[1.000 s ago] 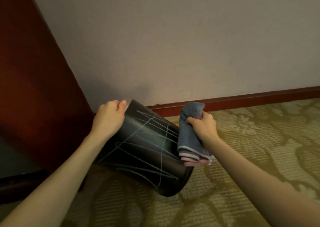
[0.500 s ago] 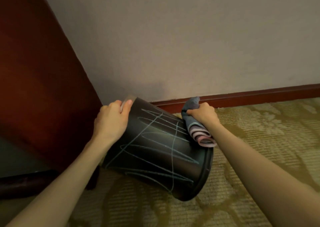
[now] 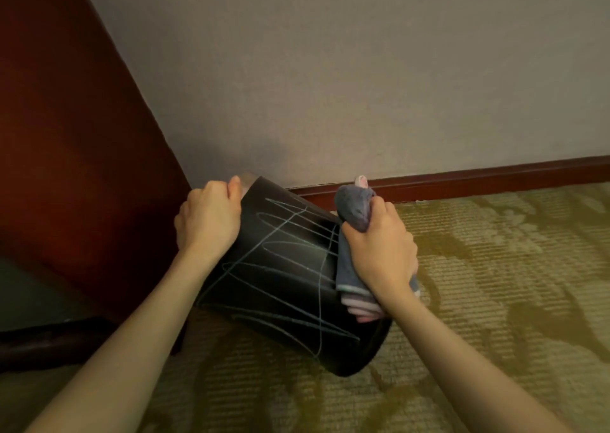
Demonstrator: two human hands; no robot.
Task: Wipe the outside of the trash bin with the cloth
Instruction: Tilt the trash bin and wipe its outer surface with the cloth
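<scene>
A carpeted room of the hotel or home sort: patterned olive-gold carpet runs to a dark red-brown skirting board under a plain pale wall, with polished reddish wooden furniture at left.

Floor: carpet, olive and tan, ribbed weave with a darker swirling leaf pattern; runs back to a dark red-brown baseboard at the foot of the wall. On it: one black trash bin, tilted, its side scribbled with pale lines, resting on the carpet by the edge of one end; whether that end is base or mouth cannot be told.
</scene>
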